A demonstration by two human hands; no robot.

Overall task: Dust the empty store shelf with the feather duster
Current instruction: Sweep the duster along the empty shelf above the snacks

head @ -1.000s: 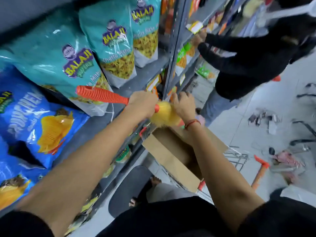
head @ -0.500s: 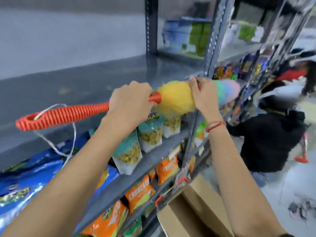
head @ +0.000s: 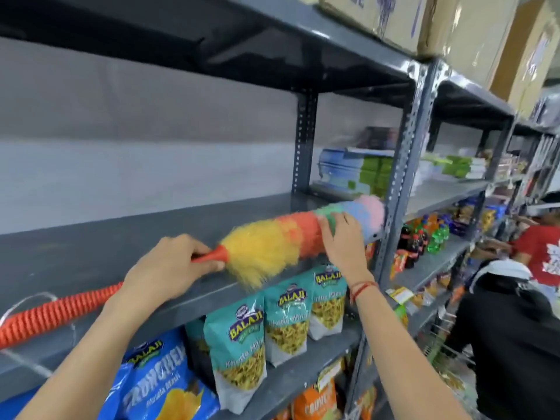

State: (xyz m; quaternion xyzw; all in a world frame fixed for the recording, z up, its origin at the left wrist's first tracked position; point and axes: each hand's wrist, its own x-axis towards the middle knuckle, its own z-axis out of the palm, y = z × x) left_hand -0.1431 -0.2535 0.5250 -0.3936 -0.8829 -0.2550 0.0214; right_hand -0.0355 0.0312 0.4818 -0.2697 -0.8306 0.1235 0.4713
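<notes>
The feather duster (head: 272, 242) has a ribbed orange handle and a fluffy head banded yellow, orange, green, blue and pink. It lies along the front of the empty grey shelf (head: 106, 250). My left hand (head: 169, 266) grips the handle just behind the head. My right hand (head: 342, 237) rests on the green and orange part of the head with fingers spread. A white cord loop hangs from the handle's end at the far left.
Teal and blue snack bags (head: 242, 347) fill the shelf below. A perforated steel upright (head: 403, 165) stands just right of the duster tip. Cardboard boxes (head: 454, 28) sit on top. Two people (head: 515, 338) crouch at the right.
The view has tilted up from the lower shelves to the empty shelf. The duster has risen onto that shelf, and my right hand has slid farther along the head.
</notes>
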